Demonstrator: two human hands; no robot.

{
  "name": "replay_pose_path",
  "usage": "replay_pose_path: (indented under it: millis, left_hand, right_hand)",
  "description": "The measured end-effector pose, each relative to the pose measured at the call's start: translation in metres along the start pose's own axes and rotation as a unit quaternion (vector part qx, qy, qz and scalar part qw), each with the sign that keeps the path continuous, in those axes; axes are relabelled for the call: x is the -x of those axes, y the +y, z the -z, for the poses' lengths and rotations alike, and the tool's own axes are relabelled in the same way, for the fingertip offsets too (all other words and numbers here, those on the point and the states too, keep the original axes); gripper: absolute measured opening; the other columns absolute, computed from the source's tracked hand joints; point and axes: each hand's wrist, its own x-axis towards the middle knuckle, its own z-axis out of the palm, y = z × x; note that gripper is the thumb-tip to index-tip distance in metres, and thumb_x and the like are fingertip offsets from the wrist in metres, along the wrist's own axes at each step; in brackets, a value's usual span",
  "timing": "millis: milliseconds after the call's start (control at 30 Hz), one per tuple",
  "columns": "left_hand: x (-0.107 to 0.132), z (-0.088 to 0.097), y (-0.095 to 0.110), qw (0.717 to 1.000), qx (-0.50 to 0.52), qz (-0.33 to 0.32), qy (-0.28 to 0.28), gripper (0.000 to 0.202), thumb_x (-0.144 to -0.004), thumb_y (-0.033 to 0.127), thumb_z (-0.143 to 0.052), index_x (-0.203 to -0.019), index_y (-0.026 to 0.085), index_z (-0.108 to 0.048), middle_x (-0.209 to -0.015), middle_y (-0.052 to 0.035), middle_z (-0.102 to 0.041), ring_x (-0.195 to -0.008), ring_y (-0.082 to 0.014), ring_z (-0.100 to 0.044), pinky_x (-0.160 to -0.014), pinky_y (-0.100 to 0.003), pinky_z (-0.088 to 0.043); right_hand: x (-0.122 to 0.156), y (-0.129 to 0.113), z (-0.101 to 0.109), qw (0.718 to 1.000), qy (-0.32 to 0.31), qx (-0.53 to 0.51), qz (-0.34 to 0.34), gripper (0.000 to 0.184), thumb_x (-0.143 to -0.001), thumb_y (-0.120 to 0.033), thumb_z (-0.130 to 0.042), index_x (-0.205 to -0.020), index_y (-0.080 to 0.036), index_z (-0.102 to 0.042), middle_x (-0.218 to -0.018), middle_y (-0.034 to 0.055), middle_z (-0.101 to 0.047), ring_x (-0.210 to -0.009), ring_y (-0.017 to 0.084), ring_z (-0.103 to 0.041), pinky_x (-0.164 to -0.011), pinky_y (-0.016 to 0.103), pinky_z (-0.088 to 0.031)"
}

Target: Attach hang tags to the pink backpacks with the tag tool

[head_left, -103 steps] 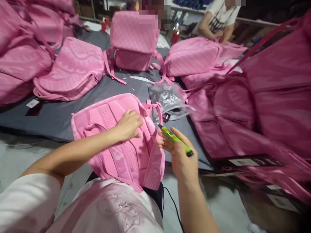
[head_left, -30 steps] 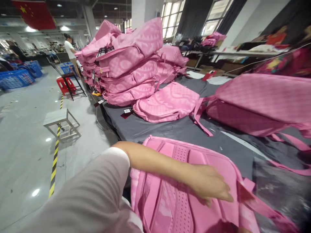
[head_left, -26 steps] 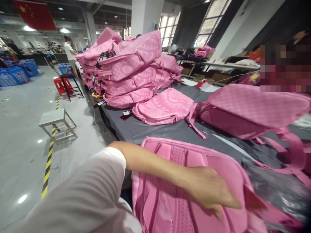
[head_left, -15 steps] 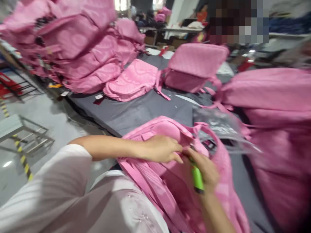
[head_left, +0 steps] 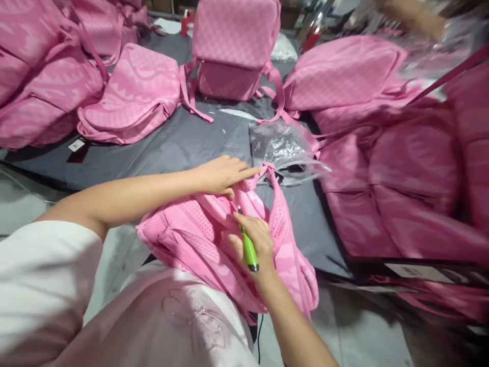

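A pink backpack (head_left: 198,219) with perforated padding and shoulder straps lies in front of me, against my body at the table edge. My left hand (head_left: 225,176) is closed over its upper edge, thumb tucked under and index finger stretched toward the top loop. My right hand (head_left: 257,237) is wrapped round a slim green-handled tool (head_left: 249,252) with a black end. Its dark tip points up at the fabric just below my left hand. What the tip touches is too small to make out. A clear plastic bag (head_left: 284,145) lies just beyond the straps.
Several pink backpacks stand around the grey-covered table (head_left: 214,137): a slumped one (head_left: 133,92) on the left, an upright one (head_left: 237,35) at the back, a large pile (head_left: 412,168) on the right. A white tag (head_left: 76,146) lies left. Another person's arm (head_left: 416,18) shows at top right.
My view has swung right and down. My left hand has moved up toward the backpack's top loop with its index finger extended. The green tool stays in my right hand.
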Motion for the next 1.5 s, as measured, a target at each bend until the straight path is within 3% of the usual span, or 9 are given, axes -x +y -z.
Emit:
replay_pose_path:
  millis: [100,167,233,433,633,800,1133,1300,1500]
  left_hand:
    - [0.007,-0.004,0.009,0.998,-0.043,-0.011,0.046,0.108,-0.083,0.054,-0.067,-0.162,0.017,-0.002,-0.158,-0.0194,-0.038,-0.139,-0.0346,-0.042,-0.11,-0.049,-0.033]
    - [0.009,-0.003,0.017,0.995,-0.084,-0.011,0.053,0.115,-0.08,0.058,-0.07,-0.162,0.02,0.0,-0.165,-0.0209,-0.023,-0.149,-0.0391,-0.027,-0.115,-0.059,-0.024]
    - [0.006,-0.004,0.022,0.994,-0.109,0.0,0.031,0.118,-0.077,0.057,-0.074,-0.162,0.021,0.0,-0.167,-0.0218,-0.015,-0.15,-0.0413,-0.023,-0.115,-0.064,-0.02]
    - [-0.009,-0.016,0.028,0.996,-0.081,0.046,0.006,0.098,-0.088,0.031,-0.063,-0.163,0.017,-0.002,-0.156,-0.0209,-0.04,-0.118,-0.0336,-0.055,-0.096,-0.045,-0.04]
    - [-0.014,-0.019,0.023,0.998,-0.03,0.05,0.003,0.089,-0.089,0.024,-0.056,-0.163,0.016,-0.007,-0.148,-0.0176,-0.047,-0.116,-0.0323,-0.053,-0.094,-0.042,-0.038]
    - [-0.022,-0.018,0.02,0.996,0.007,0.079,-0.042,0.096,-0.086,0.028,-0.063,-0.163,0.018,-0.006,-0.156,-0.0177,-0.038,-0.124,-0.0354,-0.048,-0.1,-0.045,-0.036]
    - [-0.033,-0.009,0.019,0.99,0.055,0.086,-0.097,0.095,-0.086,0.028,-0.063,-0.162,0.019,-0.008,-0.146,-0.0173,-0.048,-0.124,-0.0375,-0.05,-0.104,-0.05,-0.034]
    - [-0.034,-0.011,0.016,0.991,0.07,0.08,-0.08,0.094,-0.085,0.031,-0.062,-0.162,0.024,-0.009,-0.143,-0.0145,-0.051,-0.124,-0.0374,-0.05,-0.105,-0.051,-0.033]
    - [-0.036,-0.005,0.011,0.99,0.033,0.056,-0.125,0.097,-0.082,0.016,-0.059,-0.163,0.022,-0.007,-0.143,-0.0153,-0.054,-0.121,-0.0351,-0.053,-0.101,-0.046,-0.037]
  right_hand:
    - [-0.002,0.013,0.001,0.983,0.053,-0.109,-0.137,0.038,-0.098,-0.042,-0.052,-0.132,-0.025,-0.056,-0.098,0.0065,-0.076,-0.089,0.024,-0.074,-0.082,0.041,-0.057]
    - [-0.004,0.018,-0.002,0.956,0.103,-0.16,-0.223,0.034,-0.097,-0.039,-0.055,-0.128,-0.024,-0.053,-0.093,0.0045,-0.077,-0.084,0.022,-0.075,-0.078,0.038,-0.059]
    - [-0.005,0.021,-0.002,0.947,0.096,-0.171,-0.253,0.028,-0.093,-0.036,-0.063,-0.117,-0.024,-0.055,-0.09,0.004,-0.077,-0.08,0.021,-0.076,-0.073,0.035,-0.06]
    - [-0.017,0.027,0.028,0.973,-0.086,-0.092,-0.196,0.026,-0.09,-0.029,-0.07,-0.115,-0.024,-0.068,-0.106,0.0054,-0.078,-0.088,0.019,-0.076,-0.083,0.033,-0.061]
    - [-0.058,0.031,0.043,0.958,-0.221,-0.072,-0.169,0.025,-0.096,-0.035,-0.061,-0.114,-0.023,-0.074,-0.111,0.0057,-0.077,-0.102,0.022,-0.073,-0.093,0.038,-0.059]
    - [-0.069,0.029,0.038,0.944,-0.307,0.049,-0.107,0.022,-0.092,-0.025,-0.062,-0.109,-0.022,-0.075,-0.102,0.0064,-0.078,-0.091,0.023,-0.072,-0.081,0.038,-0.06]
    - [-0.048,0.024,0.042,0.96,-0.247,0.043,-0.12,0.026,-0.094,-0.023,-0.062,-0.118,-0.02,-0.069,-0.107,0.0085,-0.071,-0.096,0.022,-0.067,-0.082,0.04,-0.057]
    - [-0.048,0.024,0.042,0.961,-0.237,0.038,-0.134,0.026,-0.094,-0.023,-0.062,-0.119,-0.021,-0.068,-0.104,0.0075,-0.073,-0.093,0.022,-0.067,-0.08,0.04,-0.055]
    - [-0.051,0.025,0.043,0.962,-0.231,0.026,-0.142,0.023,-0.093,-0.022,-0.063,-0.116,-0.022,-0.068,-0.102,0.0055,-0.075,-0.091,0.021,-0.068,-0.081,0.039,-0.055]
